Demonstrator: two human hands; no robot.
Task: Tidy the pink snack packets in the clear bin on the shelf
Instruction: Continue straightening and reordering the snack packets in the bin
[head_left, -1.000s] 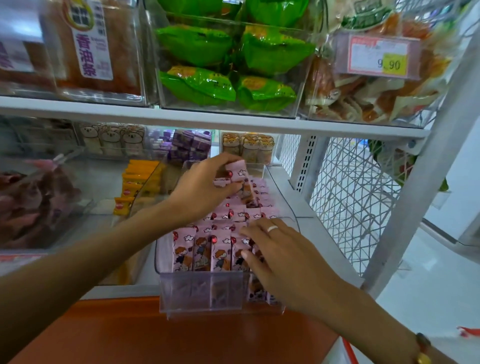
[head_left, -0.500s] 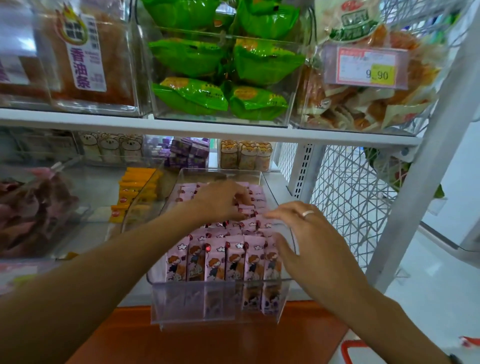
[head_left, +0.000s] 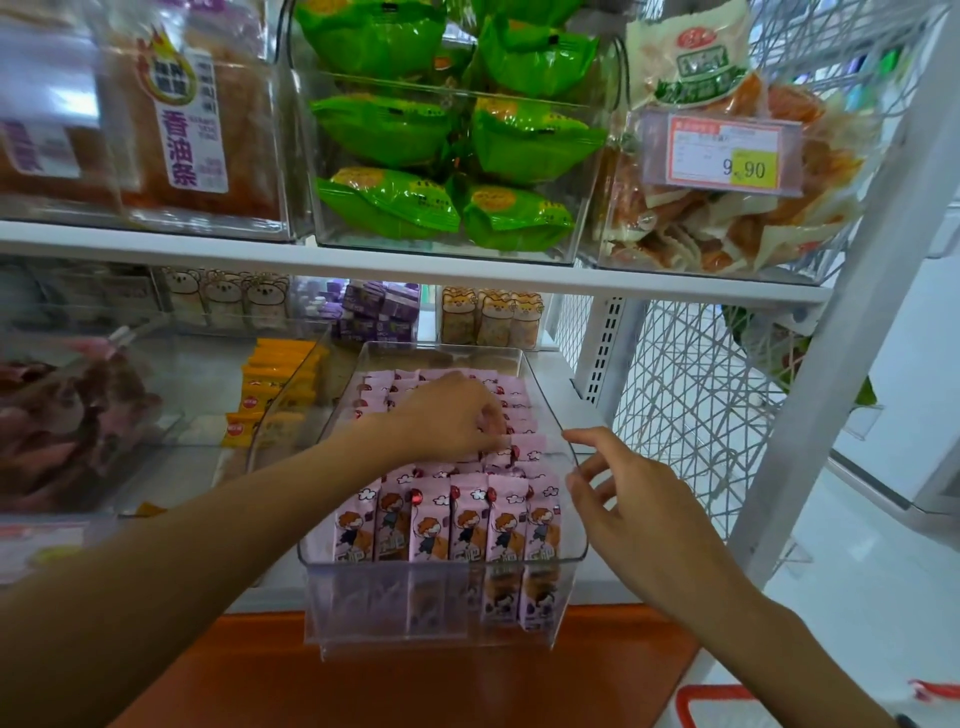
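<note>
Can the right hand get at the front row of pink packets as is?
Probably yes. The right hand hovers open beside the bin's right rim, the bin is open-topped, and the left hand works farther back, leaving the front row uncovered.

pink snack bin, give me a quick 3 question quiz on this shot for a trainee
1. True or false: the left hand is down among the pink packets inside the clear bin.
2. What is the right hand doing?
A. lifting a green bag
B. hovering by the bin's right wall with fingers spread
C. gripping the price tag
3. Fill in: the price tag on the upper shelf reads ____.

Key
1. True. Its fingers curl onto packets in the middle rows.
2. B. It holds nothing.
3. 9.90
</note>
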